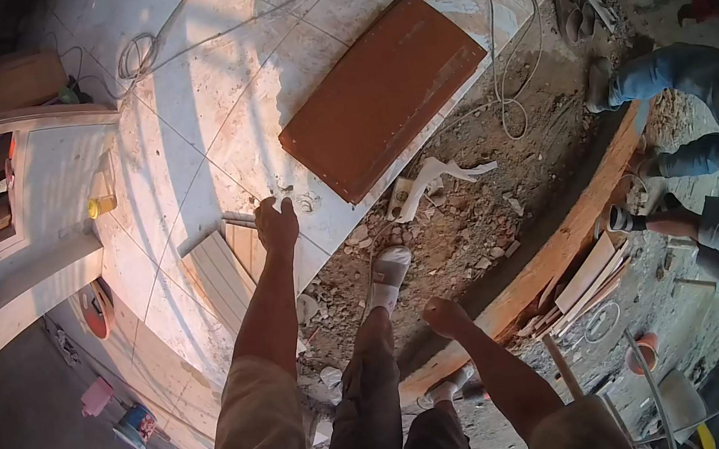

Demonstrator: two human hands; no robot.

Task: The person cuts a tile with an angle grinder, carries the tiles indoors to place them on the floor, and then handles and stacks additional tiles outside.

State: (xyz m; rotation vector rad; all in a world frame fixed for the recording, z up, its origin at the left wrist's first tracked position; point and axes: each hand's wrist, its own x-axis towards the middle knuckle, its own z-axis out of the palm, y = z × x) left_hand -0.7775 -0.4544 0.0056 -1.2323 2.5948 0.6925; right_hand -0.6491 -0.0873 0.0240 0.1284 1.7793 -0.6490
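Observation:
My left hand (276, 224) is over the edge of the tiled floor, its fingers curled. A small whitish lump (284, 200) shows by the fingertips; whether it is held or lies on the tiles I cannot make out. Just below that hand are pale wooden boards (221, 274). To its right lies a stack of reddish-brown flat panels (383, 94) on the tiles. My right hand (447, 316) hangs in a loose fist above the dirt trench, near a long wooden beam (550, 222), and nothing shows in it.
Rubble (461, 238) fills the strip beside the raised tile edge, with a torn white strip (444, 177) on it. A cable (498, 70) loops across the floor. Two people's legs (686, 154) are at the right. A yellow jar (102, 206) stands by the left wall.

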